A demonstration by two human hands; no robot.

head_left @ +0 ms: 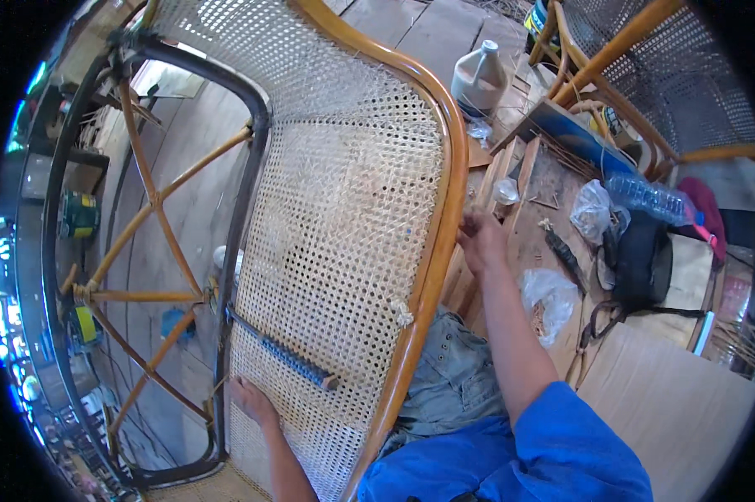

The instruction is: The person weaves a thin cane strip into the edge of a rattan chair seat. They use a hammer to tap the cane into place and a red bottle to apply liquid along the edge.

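Outdoors, plank floor (411, 25) w/ cane chair (344, 217).

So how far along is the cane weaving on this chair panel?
Most of the cane panel looks woven, its open mesh reaching the curved wooden frame. The left hand rests on the panel's lower edge, below a dark bar lying across the weave; the right hand is at the frame's outer edge. Loose strand ends near that bar still look unfinished.
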